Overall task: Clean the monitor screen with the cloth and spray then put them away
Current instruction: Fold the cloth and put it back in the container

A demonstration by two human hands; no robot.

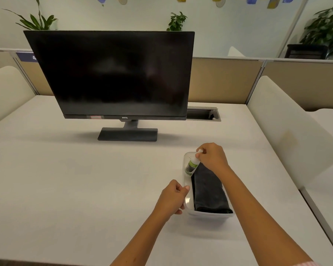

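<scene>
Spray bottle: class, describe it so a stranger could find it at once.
Start at the monitor, then come nearer and right to the clear tray. The spray bottle leans at its far left corner, held by the right hand: small, green-labelled, white-capped, beside the dark cloth.

Both hands forward, fingers pinched.

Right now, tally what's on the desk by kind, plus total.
Monitor: 1
Clear plastic bin: 1
Spray bottle: 1, in the bin, top gripped by the right hand
Dark folded cloth: 1, in the bin
Total: 4
The left hand holds the bin's near left wall.
</scene>
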